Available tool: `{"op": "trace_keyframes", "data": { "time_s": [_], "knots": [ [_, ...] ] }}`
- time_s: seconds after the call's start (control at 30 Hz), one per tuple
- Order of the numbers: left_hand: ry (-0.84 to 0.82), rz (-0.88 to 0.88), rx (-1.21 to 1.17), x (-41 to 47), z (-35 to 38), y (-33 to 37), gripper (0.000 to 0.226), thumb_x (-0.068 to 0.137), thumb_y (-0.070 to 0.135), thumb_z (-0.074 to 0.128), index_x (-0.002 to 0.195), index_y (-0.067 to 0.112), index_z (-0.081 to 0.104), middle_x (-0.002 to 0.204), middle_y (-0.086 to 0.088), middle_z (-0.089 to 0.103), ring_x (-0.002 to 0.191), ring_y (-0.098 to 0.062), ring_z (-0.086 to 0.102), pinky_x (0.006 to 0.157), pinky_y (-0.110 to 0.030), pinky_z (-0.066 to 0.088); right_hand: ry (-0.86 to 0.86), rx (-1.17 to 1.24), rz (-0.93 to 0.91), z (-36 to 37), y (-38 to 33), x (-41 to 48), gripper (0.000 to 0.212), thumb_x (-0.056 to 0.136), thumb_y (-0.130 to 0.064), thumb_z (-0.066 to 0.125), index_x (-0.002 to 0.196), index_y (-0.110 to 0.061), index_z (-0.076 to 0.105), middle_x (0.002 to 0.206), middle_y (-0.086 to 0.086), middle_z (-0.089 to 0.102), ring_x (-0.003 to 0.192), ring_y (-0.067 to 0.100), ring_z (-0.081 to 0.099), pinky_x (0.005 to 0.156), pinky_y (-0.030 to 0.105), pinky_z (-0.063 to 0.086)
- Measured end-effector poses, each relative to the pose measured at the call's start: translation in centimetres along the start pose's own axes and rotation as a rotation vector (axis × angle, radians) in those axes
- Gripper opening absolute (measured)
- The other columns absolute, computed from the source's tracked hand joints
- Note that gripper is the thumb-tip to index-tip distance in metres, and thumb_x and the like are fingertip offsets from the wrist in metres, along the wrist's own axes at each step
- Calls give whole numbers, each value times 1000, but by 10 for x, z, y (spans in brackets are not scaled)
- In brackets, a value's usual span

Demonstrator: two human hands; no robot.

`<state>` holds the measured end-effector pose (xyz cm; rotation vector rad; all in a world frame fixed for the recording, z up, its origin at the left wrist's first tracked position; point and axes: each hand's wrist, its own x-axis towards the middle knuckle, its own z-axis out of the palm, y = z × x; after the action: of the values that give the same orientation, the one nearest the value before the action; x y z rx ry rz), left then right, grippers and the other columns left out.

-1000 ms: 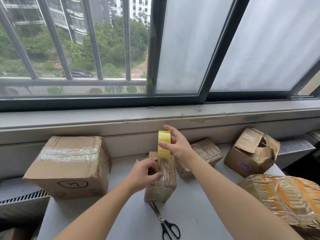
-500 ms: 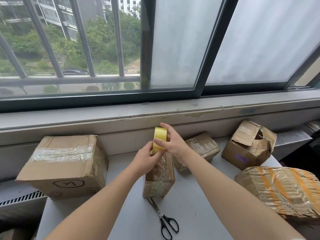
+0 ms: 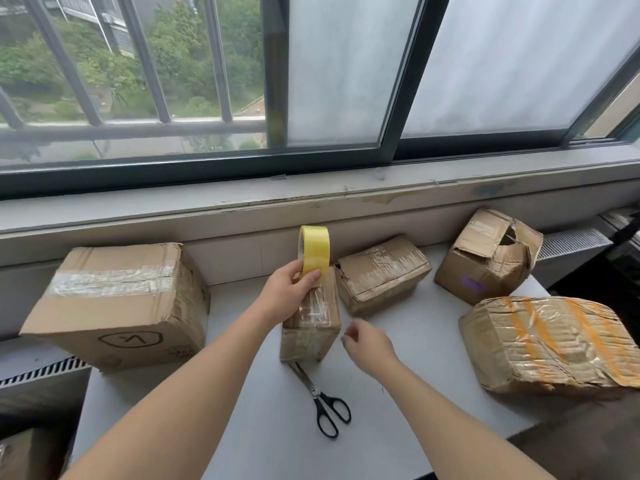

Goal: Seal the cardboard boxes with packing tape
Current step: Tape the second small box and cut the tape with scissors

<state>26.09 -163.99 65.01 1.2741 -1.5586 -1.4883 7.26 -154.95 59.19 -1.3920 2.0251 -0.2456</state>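
Left hand (image 3: 289,296) grips tape roll (image 3: 314,250); right hand (image 3: 369,344) empty.

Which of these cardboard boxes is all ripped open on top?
The crumpled brown cardboard box at the back right, the one with a purple mark on its side. Its top flaps are torn and gape wide, leaving a dark hole; none of the others shows that.
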Motion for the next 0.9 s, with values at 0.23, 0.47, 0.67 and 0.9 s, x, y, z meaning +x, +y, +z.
{"op": "trace_keyframes", "data": {
  "time_s": [0.23, 0.47, 0.67, 0.9],
  "knots": [
    [16, -8, 22, -1, 4, -3, 23, 102, 36, 62, 123, 29, 69, 112, 4, 76, 105, -13, 72, 102, -46, 54, -254, -380, 13, 77, 28, -32, 14, 94, -31, 58, 100, -19, 58, 115, 7, 64, 103, 31, 63, 71, 31, 40],
    [31, 2, 0, 2, 6, -5, 13, 101, 37, 63, 112, 38, 69, 110, 2, 77, 105, -16, 73, 99, -51, 56, -171, -489, -30, 84, 15, -36, 32, 98, -25, 58, 127, -11, 52, 127, 10, 59, 116, 33, 60, 75, 32, 39],
    [12, 2, -29, -1, 7, -5, 14, 102, 32, 63, 115, 33, 69, 112, 1, 77, 105, -12, 73, 102, -48, 54, -257, -528, -20, 89, 16, -52, 20, 97, -37, 52, 102, -17, 55, 119, 9, 66, 110, 33, 65, 75, 33, 42],
    [30, -1, -31, -3, 7, -4, 20, 98, 41, 64, 116, 33, 70, 110, -2, 77, 106, -23, 73, 102, -51, 54, -268, -582, -17, 84, 16, -60, 30, 101, -29, 50, 121, -13, 66, 124, 9, 66, 115, 33, 65, 82, 33, 49]
  ]
}}
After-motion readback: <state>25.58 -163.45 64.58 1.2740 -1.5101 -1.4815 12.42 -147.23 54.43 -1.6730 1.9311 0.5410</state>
